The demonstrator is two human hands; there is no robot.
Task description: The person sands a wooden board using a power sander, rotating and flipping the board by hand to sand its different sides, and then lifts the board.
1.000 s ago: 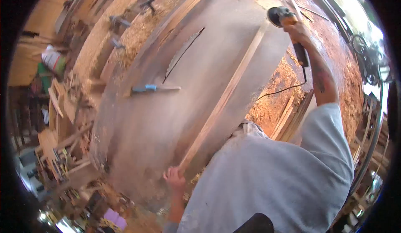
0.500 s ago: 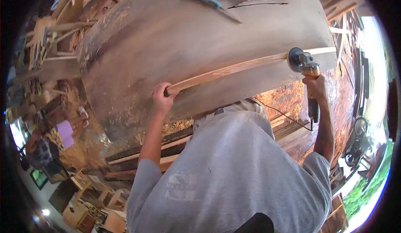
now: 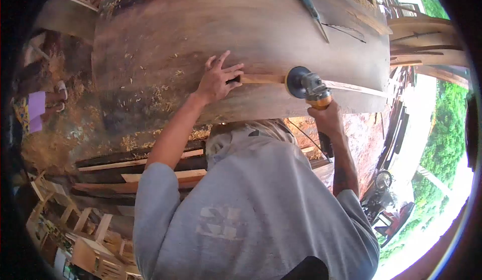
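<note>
Your left hand (image 3: 216,81) hides the left end of the long, narrow, pale wooden strip (image 3: 263,79); its fingers are spread, and you cannot tell whether they grasp or only press. The dark patch beneath them is hard to identify. Your right hand (image 3: 327,119) is clenched around the angle grinder with a black round disc and yellow-and-grey body (image 3: 316,92). The disc covers part of the strip, hiding any contact. The faded print on your grey T-shirt (image 3: 271,194) is unreadable. The strip lies along the near side of the broad brown tabletop (image 3: 201,24), its right end near the right edge. Flat surface stretches between it and the blue-handled, metal-bladed tool (image 3: 312,13) on the far side.
</note>
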